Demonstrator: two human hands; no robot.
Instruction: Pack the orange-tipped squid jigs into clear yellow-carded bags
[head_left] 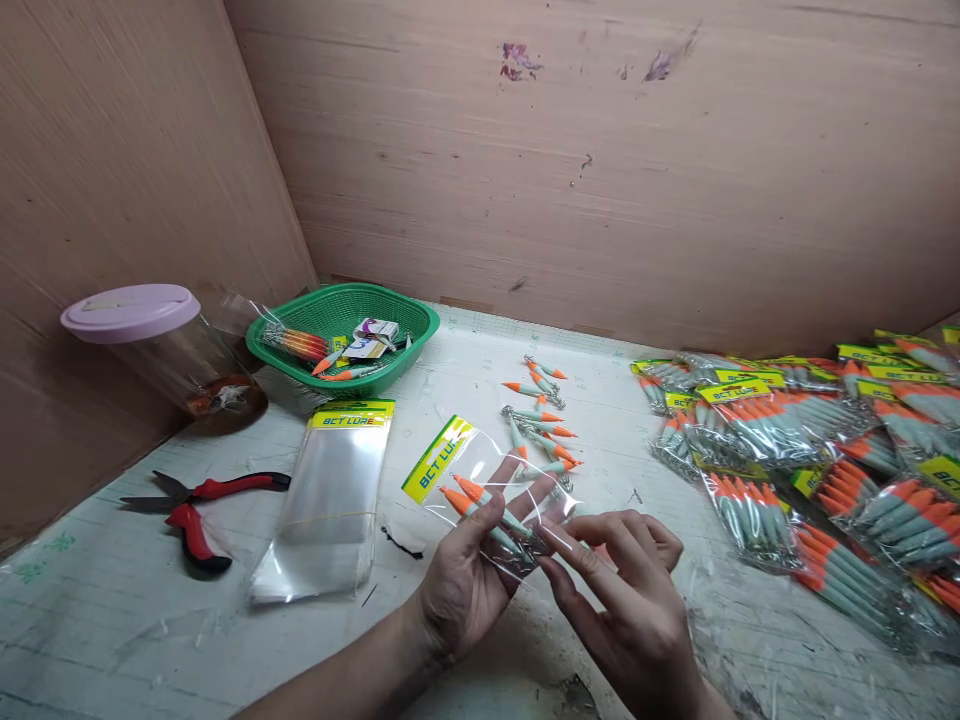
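Note:
My left hand (466, 570) holds a clear plastic bag (480, 470) with a yellow-green header, and two orange-tipped grey lures (480, 505) lie inside it against my fingers. My right hand (622, 590) pinches the bag's open end near the lures' hooks. Just beyond the bag, several loose lures (541, 425) lie on the white table (450, 380). A stack of empty bags (330, 495) with the same header rests to the left of my hands.
Red-handled pliers (199, 510) lie at the left. A green basket (341, 335) with lures and cards sits behind them, beside a clear jar with a pink lid (150, 335). Several filled lure packs (817, 450) are piled at the right. Plywood walls enclose the table.

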